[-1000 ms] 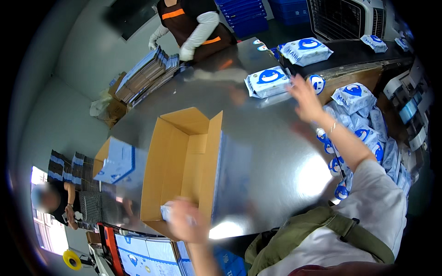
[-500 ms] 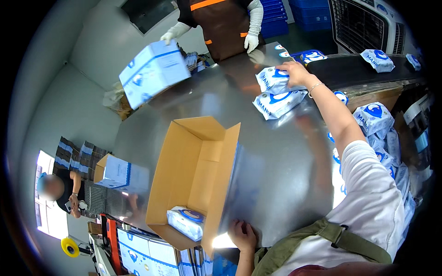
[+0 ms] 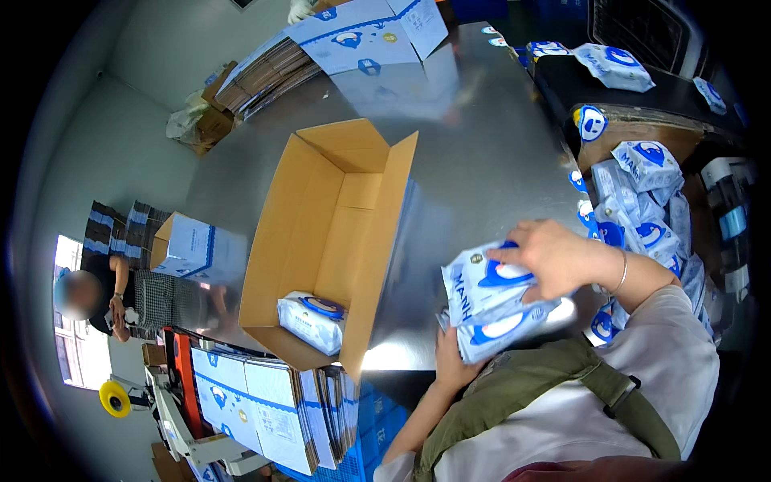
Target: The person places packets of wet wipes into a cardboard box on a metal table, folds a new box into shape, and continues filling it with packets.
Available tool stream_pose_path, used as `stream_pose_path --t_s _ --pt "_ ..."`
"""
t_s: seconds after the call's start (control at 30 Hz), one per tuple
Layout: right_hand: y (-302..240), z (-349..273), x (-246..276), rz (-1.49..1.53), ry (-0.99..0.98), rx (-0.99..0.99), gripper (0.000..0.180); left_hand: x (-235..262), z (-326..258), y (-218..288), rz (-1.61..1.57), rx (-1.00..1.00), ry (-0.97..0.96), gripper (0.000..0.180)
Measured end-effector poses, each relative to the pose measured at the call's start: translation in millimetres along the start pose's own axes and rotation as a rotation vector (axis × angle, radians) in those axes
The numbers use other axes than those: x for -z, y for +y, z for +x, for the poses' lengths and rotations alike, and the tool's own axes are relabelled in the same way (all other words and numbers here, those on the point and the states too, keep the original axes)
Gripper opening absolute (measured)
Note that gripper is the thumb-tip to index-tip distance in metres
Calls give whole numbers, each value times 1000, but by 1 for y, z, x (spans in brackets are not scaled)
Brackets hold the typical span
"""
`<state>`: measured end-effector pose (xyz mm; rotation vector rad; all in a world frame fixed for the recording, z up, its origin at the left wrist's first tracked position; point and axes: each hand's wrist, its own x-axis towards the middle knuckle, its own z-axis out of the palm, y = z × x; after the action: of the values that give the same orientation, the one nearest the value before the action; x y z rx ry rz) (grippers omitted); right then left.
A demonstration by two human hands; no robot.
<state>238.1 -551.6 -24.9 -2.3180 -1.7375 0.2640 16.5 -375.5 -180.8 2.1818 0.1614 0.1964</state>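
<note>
Close to my body, two white and blue packs of wipes lie one on top of the other. My right hand (image 3: 550, 253) grips the upper wipes pack (image 3: 468, 293) from above, fingers spread over its top. Against the near left side of the lower wipes pack (image 3: 506, 331) is my left hand (image 3: 455, 359), its fingers partly hidden behind the packs. Left of them an open cardboard box (image 3: 309, 213) stands on the metal table, flaps up. A single wipes pack (image 3: 313, 323) lies inside at its near end.
Loose wipes packs (image 3: 642, 229) fill a bin at the right, beside a black conveyor (image 3: 554, 76) carrying more. Flattened cartons (image 3: 249, 402) stand at the near left. Across the metal table (image 3: 490, 161), a co-worker's gloved hand (image 3: 301, 10) is at a white-blue carton (image 3: 361, 40).
My right hand has drawn the two wipes packs across the table toward me. My left hand has come up to them. The co-worker's carton has moved right and onto the table.
</note>
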Motion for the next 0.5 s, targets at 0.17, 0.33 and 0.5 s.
stream_pose_path --t_s 0.17,0.33,0.5 --pt "56 34 -44 670 -321 -123 60 46 29 9 -300 90 137 54" --pt "74 64 -81 1155 -380 -265 61 47 81 34 102 124 191 26" --pt "62 33 -96 1040 -233 -191 60 37 46 74 305 -174 347 46"
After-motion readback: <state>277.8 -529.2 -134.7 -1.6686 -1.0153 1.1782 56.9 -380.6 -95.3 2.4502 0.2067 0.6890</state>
